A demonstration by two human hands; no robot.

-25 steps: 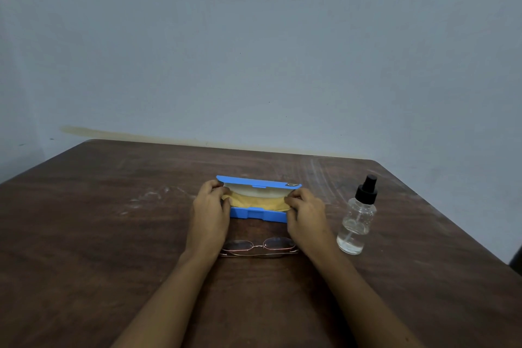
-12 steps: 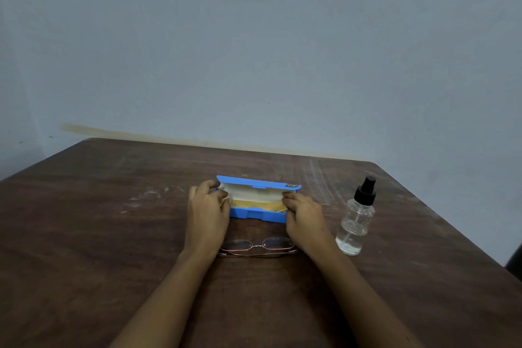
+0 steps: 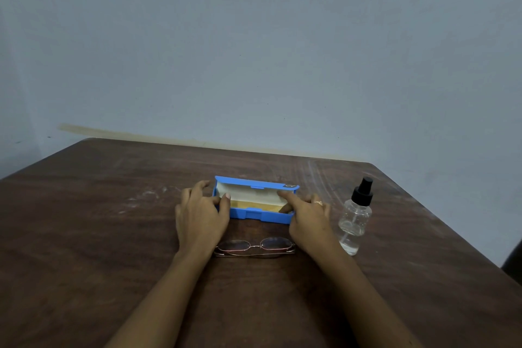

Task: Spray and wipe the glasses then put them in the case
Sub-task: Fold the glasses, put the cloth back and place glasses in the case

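Head view: a badge on the open case's [image 3: 261,213] right lid corner is too small to read. The left hand [image 3: 199,215] grips its left end. The right hand [image 3: 309,216] lays a straight forefinger on the lid lining, gripping nothing. The glasses [image 3: 254,247] lie folded on the worktop [image 3: 113,234] nearer than the case, their long axis running left-right.

Left hand [image 3: 200,217] hides one end of glasses [image 3: 255,247] and case [image 3: 260,213].

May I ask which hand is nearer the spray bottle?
Right. The right hand is at the right end of the case, beside the spray bottle; the left hand at its left end.
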